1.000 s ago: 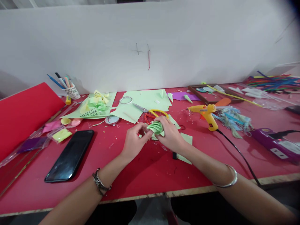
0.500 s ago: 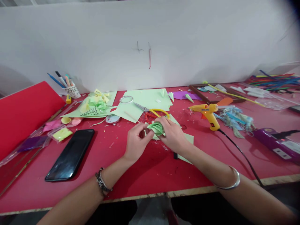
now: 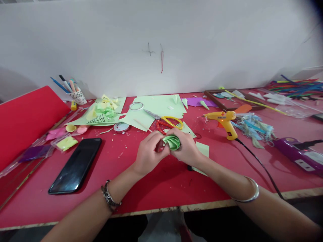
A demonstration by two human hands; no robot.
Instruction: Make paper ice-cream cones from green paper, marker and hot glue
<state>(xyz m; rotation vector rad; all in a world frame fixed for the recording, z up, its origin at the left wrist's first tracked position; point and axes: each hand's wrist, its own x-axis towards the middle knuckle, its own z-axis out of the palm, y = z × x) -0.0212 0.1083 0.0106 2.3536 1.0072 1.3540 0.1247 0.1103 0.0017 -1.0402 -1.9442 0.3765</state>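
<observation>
Between my hands is a green pleated paper rosette point(image 3: 172, 142), its curved folds facing up toward me. My left hand point(image 3: 149, 151) pinches its left edge with thumb and fingertips. On the other side my right hand point(image 3: 186, 148) curls around it, fingers closed on the paper. Just beyond the hands lie scissors point(image 3: 171, 122) with yellow and red handles, their blades pointing to the back left over pale green sheets point(image 3: 161, 102). A green paper piece point(image 3: 202, 149) lies partly under my right wrist.
A yellow glue gun point(image 3: 223, 121) with a black cord stands to the right, near a purple power strip point(image 3: 297, 154). A black phone point(image 3: 75, 166) lies at the left. Paper scraps point(image 3: 104, 111), a pen cup point(image 3: 78, 97) and a wooden frame point(image 3: 233, 108) are farther back.
The paper rosette has turned and tilted in my fingers, so more of its spiral folds show. Both hands have shifted slightly; the things on the table stay in place.
</observation>
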